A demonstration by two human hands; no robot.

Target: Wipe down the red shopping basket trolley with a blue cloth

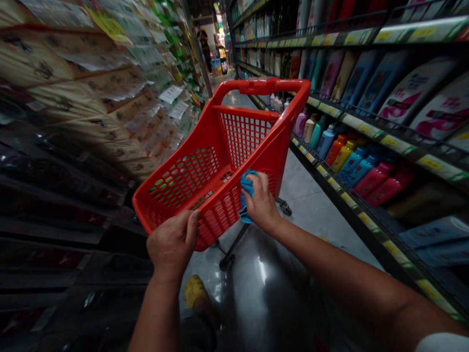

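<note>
A red plastic shopping cart [252,161] stands in front of me, with its handle bar at the far end. My left hand [174,239] is closed over the near corner of the cart's rim, its thumb lying on top. In my right hand [262,200] is a crumpled blue cloth [246,198], bunched between thumb and fingers. The cloth rests against the outer right side wall of the cart, just below the rim. Through the lattice walls I see no goods inside the basket.
Shelves of colourful bottles [361,159] line the right side, their price-tag rails close to the cart. Packaged goods [110,98] are stacked on the left. A grey tiled floor [308,190] runs between. Far down the aisle stands a person [204,46]. My yellow shoe [195,291] is below.
</note>
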